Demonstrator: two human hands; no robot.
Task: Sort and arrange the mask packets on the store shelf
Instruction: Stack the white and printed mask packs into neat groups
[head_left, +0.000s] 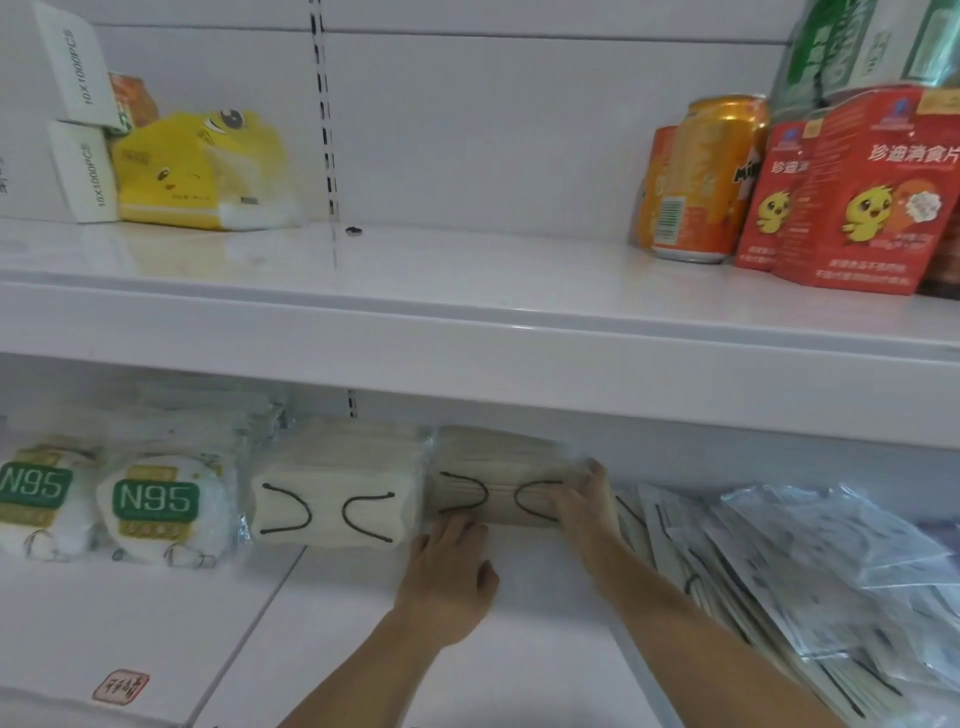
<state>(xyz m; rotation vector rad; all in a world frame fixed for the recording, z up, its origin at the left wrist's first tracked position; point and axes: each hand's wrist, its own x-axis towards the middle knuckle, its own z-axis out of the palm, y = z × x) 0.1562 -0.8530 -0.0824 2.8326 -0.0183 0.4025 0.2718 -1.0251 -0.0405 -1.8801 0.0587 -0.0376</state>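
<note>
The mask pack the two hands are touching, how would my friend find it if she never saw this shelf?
Look at the lower shelf, under the one with orange cans. Past two N95 packs come two beige packs with black ear loops. Hers is the right-hand beige pack, slightly darker, with the left hand at its front and the right hand at its right end.

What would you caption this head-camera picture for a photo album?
Both hands, left and right, press a beige mask packet into line beside its twin.

White metal shelving seen close up, upper shelf board (467, 291) spanning nine to three o'clock, slotted upright rail (326, 130) set at twelve o'clock, white back panel (493, 130) evenly lit, lower shelf board (156, 613) at seven o'clock
</note>
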